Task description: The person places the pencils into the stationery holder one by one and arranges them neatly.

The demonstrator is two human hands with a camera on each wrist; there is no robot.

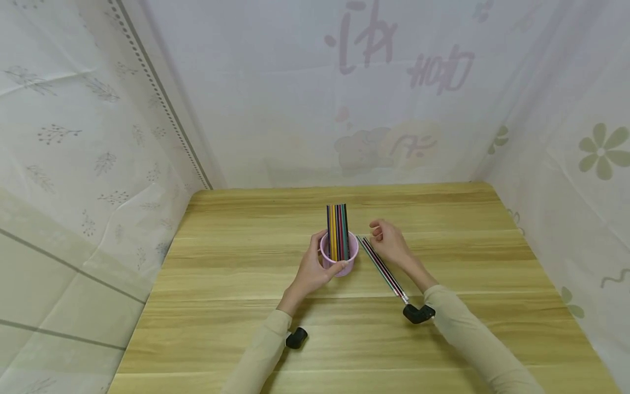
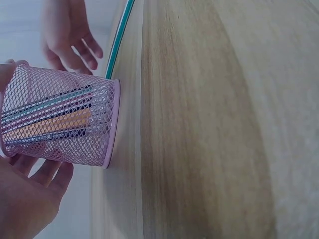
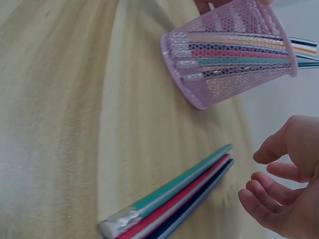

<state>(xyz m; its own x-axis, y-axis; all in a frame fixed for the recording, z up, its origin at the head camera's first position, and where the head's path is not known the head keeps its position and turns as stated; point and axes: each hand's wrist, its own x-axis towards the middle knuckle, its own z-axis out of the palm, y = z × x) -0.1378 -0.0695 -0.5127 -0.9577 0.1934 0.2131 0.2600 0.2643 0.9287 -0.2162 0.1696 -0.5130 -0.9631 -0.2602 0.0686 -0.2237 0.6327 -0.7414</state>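
While the left hand grips the cup, only wrist views reveal mesh.

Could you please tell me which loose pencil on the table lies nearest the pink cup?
The teal pencil, on the side toward the cup; the red pencil and dark pencil lie beyond it.

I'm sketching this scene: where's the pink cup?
In the head view, the cup is below centre, held by the left hand, left of the loose pencils.

the right wrist view's bottom crops the red pencil.
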